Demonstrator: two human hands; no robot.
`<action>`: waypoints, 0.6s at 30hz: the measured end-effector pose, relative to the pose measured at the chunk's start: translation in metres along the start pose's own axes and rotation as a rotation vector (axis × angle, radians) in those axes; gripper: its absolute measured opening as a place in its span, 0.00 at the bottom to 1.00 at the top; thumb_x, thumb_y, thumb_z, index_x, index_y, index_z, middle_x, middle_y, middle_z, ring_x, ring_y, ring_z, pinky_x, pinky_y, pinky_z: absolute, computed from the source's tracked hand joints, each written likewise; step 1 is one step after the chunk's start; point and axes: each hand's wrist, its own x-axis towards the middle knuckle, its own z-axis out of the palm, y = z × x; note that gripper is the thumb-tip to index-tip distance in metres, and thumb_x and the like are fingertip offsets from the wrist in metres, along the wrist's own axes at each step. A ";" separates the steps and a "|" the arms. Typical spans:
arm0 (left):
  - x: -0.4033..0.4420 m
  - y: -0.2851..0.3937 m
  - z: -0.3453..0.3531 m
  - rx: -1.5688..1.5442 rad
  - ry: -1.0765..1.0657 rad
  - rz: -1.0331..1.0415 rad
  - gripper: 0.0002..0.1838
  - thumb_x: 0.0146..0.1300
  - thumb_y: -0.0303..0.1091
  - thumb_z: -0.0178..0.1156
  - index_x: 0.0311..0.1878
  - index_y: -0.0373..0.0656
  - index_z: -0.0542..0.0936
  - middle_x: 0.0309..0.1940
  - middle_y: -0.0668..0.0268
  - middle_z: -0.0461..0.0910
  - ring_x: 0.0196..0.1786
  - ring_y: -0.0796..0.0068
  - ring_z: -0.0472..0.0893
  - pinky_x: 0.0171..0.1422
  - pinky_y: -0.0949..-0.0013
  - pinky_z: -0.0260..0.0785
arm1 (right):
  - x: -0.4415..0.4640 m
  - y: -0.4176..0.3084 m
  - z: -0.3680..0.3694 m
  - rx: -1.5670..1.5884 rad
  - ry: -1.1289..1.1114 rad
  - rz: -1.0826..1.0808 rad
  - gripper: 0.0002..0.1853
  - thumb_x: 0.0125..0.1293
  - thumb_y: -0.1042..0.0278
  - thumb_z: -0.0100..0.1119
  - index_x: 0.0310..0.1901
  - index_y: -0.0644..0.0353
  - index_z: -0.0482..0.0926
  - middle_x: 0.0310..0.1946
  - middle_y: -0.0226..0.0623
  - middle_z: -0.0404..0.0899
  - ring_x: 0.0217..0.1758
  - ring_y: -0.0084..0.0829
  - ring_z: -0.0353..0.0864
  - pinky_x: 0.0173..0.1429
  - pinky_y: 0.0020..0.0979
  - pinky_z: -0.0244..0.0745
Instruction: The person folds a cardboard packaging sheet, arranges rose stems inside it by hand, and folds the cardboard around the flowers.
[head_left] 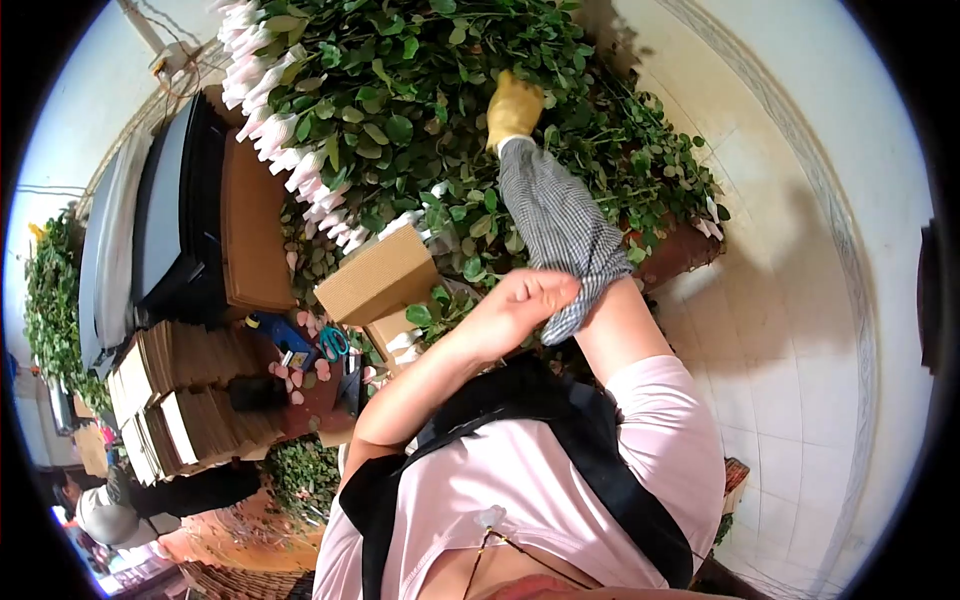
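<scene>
My left hand [530, 305], bare, is closed on the upper end of a black-and-white checked sleeve cover [560, 205] near the right elbow. The cover wraps my right forearm, and its loose edge hangs beside the bare upper arm. A yellow glove [507, 118] is on my right hand [515, 100], which looks curled into a fist above a heap of leafy green stems. Its inner side is hidden, so anything in it cannot be seen. Along the left of the stems [400, 130] runs a row of pale pink-and-white wrapped blooms [285, 145].
An open cardboard box [380, 275] stands below the stems. To the left are stacked flat cardboard [190, 400], dark panels [175, 210], blue scissors [334, 344] and loose petals. Another person [105, 515] is at lower left. A tiled floor [760, 380] and wall lie right.
</scene>
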 end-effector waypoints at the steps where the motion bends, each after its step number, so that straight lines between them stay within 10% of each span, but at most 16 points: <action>1: -0.005 -0.006 0.001 -0.130 0.053 -0.061 0.11 0.75 0.37 0.54 0.40 0.40 0.79 0.32 0.76 0.77 0.32 0.89 0.71 0.35 0.80 0.62 | 0.011 0.000 -0.016 0.099 -0.070 0.180 0.15 0.69 0.66 0.55 0.56 0.56 0.76 0.50 0.42 0.82 0.51 0.40 0.83 0.61 0.41 0.72; 6: -0.010 -0.050 -0.008 0.118 0.162 0.238 0.12 0.71 0.35 0.61 0.51 0.38 0.77 0.38 0.72 0.77 0.39 0.80 0.76 0.47 0.75 0.69 | 0.037 -0.017 -0.065 1.036 0.026 0.848 0.21 0.74 0.67 0.48 0.66 0.60 0.68 0.62 0.49 0.75 0.58 0.43 0.81 0.64 0.39 0.78; 8: -0.010 -0.041 -0.005 0.916 0.294 0.556 0.20 0.61 0.29 0.68 0.54 0.37 0.74 0.49 0.66 0.77 0.52 0.70 0.77 0.61 0.68 0.67 | 0.050 -0.008 -0.044 1.362 0.131 0.939 0.20 0.74 0.63 0.48 0.65 0.59 0.69 0.61 0.47 0.75 0.53 0.40 0.79 0.58 0.38 0.76; 12: -0.011 -0.065 -0.006 0.047 0.220 0.239 0.09 0.72 0.32 0.60 0.49 0.39 0.76 0.37 0.76 0.76 0.37 0.88 0.73 0.41 0.80 0.66 | 0.073 0.014 -0.027 1.970 0.322 1.070 0.21 0.73 0.51 0.46 0.60 0.53 0.72 0.54 0.40 0.78 0.35 0.33 0.74 0.37 0.33 0.71; 15: -0.017 -0.070 -0.022 -0.331 -0.024 0.137 0.09 0.73 0.37 0.57 0.47 0.43 0.76 0.37 0.77 0.74 0.39 0.89 0.70 0.45 0.81 0.61 | 0.067 0.024 -0.044 2.308 0.143 1.092 0.15 0.75 0.58 0.48 0.59 0.48 0.72 0.37 0.36 0.79 0.19 0.31 0.65 0.19 0.32 0.57; 18: -0.011 -0.083 -0.038 -0.152 0.112 -0.146 0.17 0.72 0.37 0.57 0.57 0.38 0.73 0.49 0.72 0.78 0.51 0.84 0.74 0.60 0.75 0.64 | 0.060 0.003 -0.067 1.733 0.188 0.897 0.13 0.76 0.66 0.48 0.58 0.54 0.75 0.31 0.33 0.77 0.15 0.28 0.59 0.18 0.34 0.58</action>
